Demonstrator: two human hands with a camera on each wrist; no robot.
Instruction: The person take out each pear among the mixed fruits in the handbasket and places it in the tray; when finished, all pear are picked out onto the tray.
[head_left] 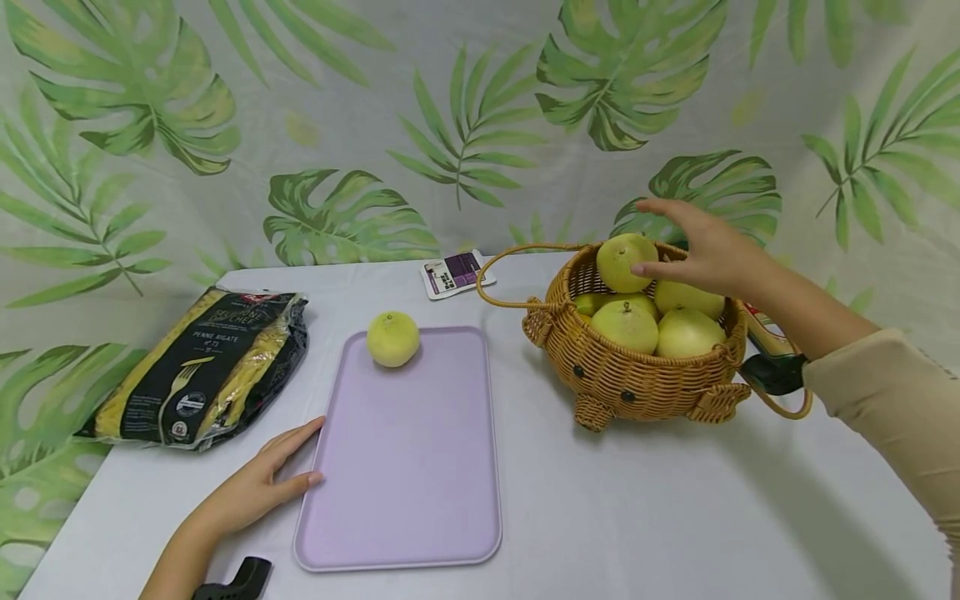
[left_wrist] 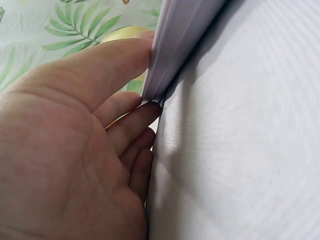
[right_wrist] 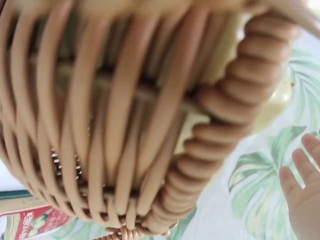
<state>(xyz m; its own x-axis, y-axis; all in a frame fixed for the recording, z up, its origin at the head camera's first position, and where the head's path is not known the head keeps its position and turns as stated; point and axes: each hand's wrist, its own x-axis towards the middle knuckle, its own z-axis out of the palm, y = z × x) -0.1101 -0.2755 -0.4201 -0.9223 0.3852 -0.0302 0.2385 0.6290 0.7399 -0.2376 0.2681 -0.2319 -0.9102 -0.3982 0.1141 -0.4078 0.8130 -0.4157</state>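
Over the brown wicker basket (head_left: 645, 392), my right hand (head_left: 708, 254) is held with thumb and fingers apart beside the topmost round yellow-green fruit (head_left: 621, 262), which looks like a pear. The thumb overlaps that fruit in the head view; whether it touches cannot be told. Several similar fruits (head_left: 626, 327) fill the basket. One more such fruit (head_left: 393, 339) sits at the far left corner of a lilac tray (head_left: 405, 467). My left hand (head_left: 251, 492) touches the tray's left edge with thumb and fingertips, its fingers fairly straight.
A black and yellow bag of penne (head_left: 202, 367) lies at the table's left. At the back edge is a small white and purple packet (head_left: 453, 273). Behind the basket, a red and green package (right_wrist: 37, 222) shows partly. A leaf-print cloth hangs behind the table.
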